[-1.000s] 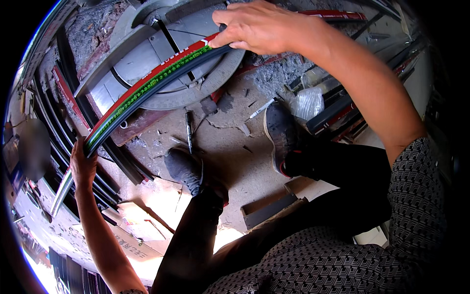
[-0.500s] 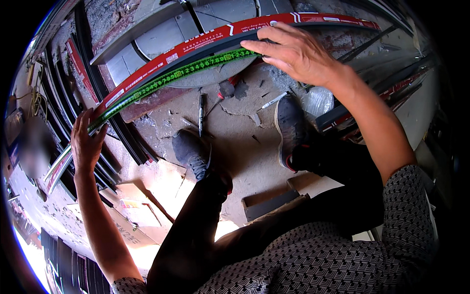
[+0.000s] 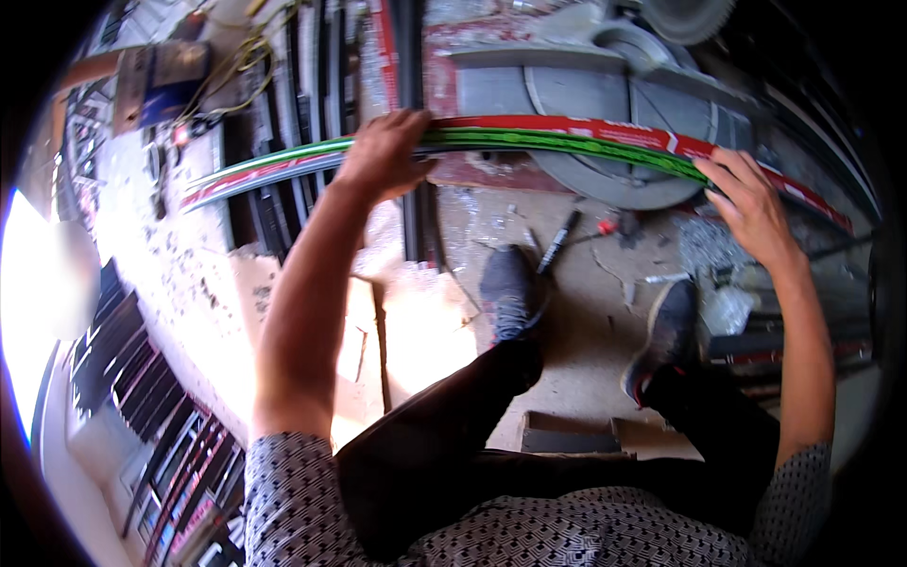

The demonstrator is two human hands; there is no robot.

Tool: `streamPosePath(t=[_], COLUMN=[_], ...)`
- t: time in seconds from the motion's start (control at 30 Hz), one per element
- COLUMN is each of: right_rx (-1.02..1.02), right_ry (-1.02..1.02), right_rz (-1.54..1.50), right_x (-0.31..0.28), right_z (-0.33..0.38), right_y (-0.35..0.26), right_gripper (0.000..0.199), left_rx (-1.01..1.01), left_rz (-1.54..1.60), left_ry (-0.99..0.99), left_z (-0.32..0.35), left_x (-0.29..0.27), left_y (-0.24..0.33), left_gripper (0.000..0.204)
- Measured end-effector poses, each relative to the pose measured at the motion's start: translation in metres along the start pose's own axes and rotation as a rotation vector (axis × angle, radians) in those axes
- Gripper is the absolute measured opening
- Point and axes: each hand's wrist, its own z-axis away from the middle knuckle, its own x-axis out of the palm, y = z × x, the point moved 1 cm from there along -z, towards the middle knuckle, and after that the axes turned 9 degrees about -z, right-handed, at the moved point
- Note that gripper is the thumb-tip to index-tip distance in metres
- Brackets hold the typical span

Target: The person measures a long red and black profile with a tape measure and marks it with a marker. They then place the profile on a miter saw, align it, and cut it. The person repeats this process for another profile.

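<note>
A long dark profile strip with red film [image 3: 567, 124] spans the view from left to right above the round saw base. Along its near edge runs a green measuring tape [image 3: 576, 144]. My left hand [image 3: 383, 156] is closed around the profile and the tape, and both extend leftward past it. Toward the right, my right hand [image 3: 751, 198] has its fingers closed on the tape's right part and the profile's edge. My right fingertips hide the tape's end.
A grey mitre saw base [image 3: 614, 180] sits behind the strip, its toothed blade [image 3: 694, 14] at the top. Several dark profiles [image 3: 411, 227] lie to the left. A black marker [image 3: 559, 241] and a white pen [image 3: 666, 278] rest near my shoes. Cardboard [image 3: 364, 331] covers some floor.
My view has swung leftward, so the strip and hands appear farther right. The strip lies more level in view. Both hands keep hold of the tape and strip.
</note>
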Motion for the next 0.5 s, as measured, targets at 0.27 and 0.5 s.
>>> streamPosePath(t=[0.27, 0.5], right_rx=[0.011, 0.051], right_ry=[-0.024, -0.057], right_rz=[-0.011, -0.071], right_x=[-0.003, 0.002], right_z=[-0.010, -0.014], right_y=[0.016, 0.020], right_gripper=[0.049, 0.047], left_rx=[-0.014, 0.055], left_rz=[0.012, 0.056], left_ry=[-0.092, -0.022], left_z=[-0.016, -0.015], left_x=[0.007, 0.006], left_y=[0.007, 0.003], left_gripper=[0.058, 0.059])
